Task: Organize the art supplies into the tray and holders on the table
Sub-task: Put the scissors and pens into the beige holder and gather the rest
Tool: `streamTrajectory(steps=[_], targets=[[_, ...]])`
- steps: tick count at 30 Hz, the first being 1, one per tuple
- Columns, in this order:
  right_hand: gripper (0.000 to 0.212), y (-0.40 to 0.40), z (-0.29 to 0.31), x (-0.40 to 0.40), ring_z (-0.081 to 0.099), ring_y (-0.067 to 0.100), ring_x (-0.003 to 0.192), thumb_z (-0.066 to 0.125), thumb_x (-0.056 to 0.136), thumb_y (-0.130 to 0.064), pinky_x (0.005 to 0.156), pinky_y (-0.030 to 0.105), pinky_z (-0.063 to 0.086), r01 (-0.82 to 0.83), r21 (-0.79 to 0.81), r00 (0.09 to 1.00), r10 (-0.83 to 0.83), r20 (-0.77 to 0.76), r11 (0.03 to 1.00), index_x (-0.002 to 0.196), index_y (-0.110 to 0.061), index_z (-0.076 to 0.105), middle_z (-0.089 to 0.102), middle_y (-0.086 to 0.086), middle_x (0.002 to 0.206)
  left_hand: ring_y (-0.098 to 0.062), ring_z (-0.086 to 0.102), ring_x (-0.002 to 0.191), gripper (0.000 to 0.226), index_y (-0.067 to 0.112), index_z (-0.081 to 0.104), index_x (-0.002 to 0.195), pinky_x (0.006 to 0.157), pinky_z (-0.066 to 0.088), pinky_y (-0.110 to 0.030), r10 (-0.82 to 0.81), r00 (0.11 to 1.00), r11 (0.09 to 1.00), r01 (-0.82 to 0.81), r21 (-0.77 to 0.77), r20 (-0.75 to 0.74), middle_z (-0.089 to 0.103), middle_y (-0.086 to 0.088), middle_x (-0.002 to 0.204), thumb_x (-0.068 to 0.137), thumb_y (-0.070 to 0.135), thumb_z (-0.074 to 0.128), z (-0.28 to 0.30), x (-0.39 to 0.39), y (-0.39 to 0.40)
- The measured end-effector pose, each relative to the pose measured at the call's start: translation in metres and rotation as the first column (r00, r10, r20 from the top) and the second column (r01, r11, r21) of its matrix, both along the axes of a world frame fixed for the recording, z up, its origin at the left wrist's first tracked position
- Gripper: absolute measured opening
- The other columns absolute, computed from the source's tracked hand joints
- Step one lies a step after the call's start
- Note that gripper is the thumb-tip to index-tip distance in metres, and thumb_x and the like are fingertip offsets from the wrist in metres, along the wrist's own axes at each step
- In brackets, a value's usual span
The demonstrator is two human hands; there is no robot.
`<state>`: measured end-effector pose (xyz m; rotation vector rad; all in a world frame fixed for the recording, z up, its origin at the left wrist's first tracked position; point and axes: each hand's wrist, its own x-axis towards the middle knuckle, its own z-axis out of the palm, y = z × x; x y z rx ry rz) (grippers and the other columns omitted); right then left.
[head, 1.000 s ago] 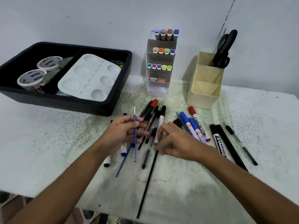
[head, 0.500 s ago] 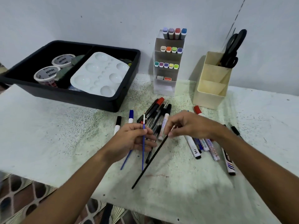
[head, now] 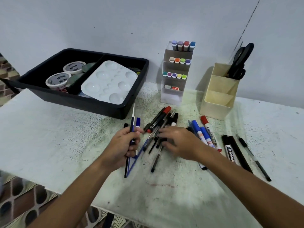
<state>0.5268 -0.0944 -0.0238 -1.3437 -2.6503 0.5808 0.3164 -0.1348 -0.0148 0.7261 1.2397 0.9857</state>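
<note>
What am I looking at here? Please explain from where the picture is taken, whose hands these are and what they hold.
A camera worn on a person's head looks down at their own two bare hands. The left hand grips thin paintbrushes. The right hand rests on a pile of pens on the table. Behind stand a black tray with a white palette, a marker rack and a cream holder with scissors.

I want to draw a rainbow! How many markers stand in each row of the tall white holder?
Top row markers: 4
Second row markers: 4
Third row markers: 5
Total: 13
</note>
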Motion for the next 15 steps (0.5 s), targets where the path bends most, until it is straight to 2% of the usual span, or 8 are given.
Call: streamTrajectory(steps=[2,4,5,7,10,13,15], targets=[[0.027,-0.002,-0.007,0.006,0.052,0.018,0.124,0.059,0.093,-0.023,0.102,0.047,0.043,-0.027,0.077,1.000,0.028,-0.013,0.997,0.117,-0.016,0.069,0.059,0.001,0.133,-0.008,0.029,0.044,0.019,0.004,0.061,0.104,0.036,0.021,-0.016,0.008,1.000,1.000,-0.008,0.005,0.000,0.046,-0.001,0.059,0.099,0.003,0.043,-0.001,-0.008,0.001],[0.019,0.001,-0.005,0.012,0.062,0.018,0.101,0.063,0.091,-0.017,0.088,0.045,0.052,0.062,0.016,0.982,-0.058,-0.180,0.998,0.107,-0.012,0.072,0.068,0.003,0.113,-0.009,0.030,0.045,0.019,0.004,0.061,0.104,0.036,0.023,-0.016,0.007,1.000,1.000,-0.007,0.003,0.008,0.047,-0.003,0.061,0.098,0.003,0.044,-0.002,-0.013,0.003],[0.017,0.005,-0.004,0.014,0.063,0.017,0.095,0.064,0.090,-0.015,0.086,0.043,0.053,0.125,-0.029,0.957,-0.128,-0.261,0.992,0.105,-0.011,0.072,0.068,0.003,0.107,-0.009,0.030,0.045,0.018,0.004,0.061,0.104,0.036,0.023,-0.017,0.001,1.000,1.000,-0.001,0.001,0.011,0.047,-0.004,0.062,0.098,0.003,0.044,-0.003,-0.013,0.004],[0.017,0.015,-0.002,0.014,0.059,0.015,0.097,0.063,0.091,-0.014,0.089,0.038,0.051,0.280,-0.004,0.912,-0.267,-0.311,0.960,0.106,-0.012,0.071,0.067,0.002,0.106,-0.009,0.030,0.045,0.017,0.004,0.061,0.104,0.036,0.024,-0.017,-0.019,1.000,1.000,0.019,0.000,0.017,0.049,-0.004,0.062,0.098,0.003,0.045,-0.004,-0.011,0.006],[0.026,0.039,-0.004,0.010,0.052,0.021,0.106,0.060,0.093,-0.018,0.087,0.034,0.045,0.446,0.104,0.883,-0.419,-0.211,0.889,0.117,-0.014,0.067,0.060,0.006,0.110,-0.009,0.030,0.046,0.016,0.003,0.060,0.105,0.037,0.022,-0.017,-0.057,0.998,0.998,0.057,-0.006,0.021,0.049,-0.005,0.063,0.098,0.002,0.045,-0.004,-0.005,0.009],[0.034,0.063,-0.004,0.006,0.054,0.029,0.109,0.054,0.095,-0.018,0.091,0.040,0.047,0.502,0.071,0.863,-0.493,-0.113,0.862,0.128,-0.015,0.060,0.052,0.011,0.120,-0.010,0.030,0.046,0.016,0.001,0.059,0.107,0.039,0.021,-0.019,-0.085,0.996,0.996,0.085,-0.008,0.030,0.051,-0.005,0.063,0.098,0.002,0.046,-0.005,-0.001,0.014],[0.033,0.076,-0.004,0.005,0.058,0.033,0.105,0.053,0.096,-0.014,0.091,0.039,0.047,0.508,0.074,0.861,-0.505,-0.061,0.858,0.128,-0.017,0.061,0.052,0.011,0.121,-0.009,0.031,0.046,0.016,0.000,0.059,0.108,0.039,0.022,-0.019,-0.097,0.995,0.995,0.097,-0.012,0.036,0.051,-0.005,0.063,0.098,0.003,0.046,-0.005,-0.001,0.016]])
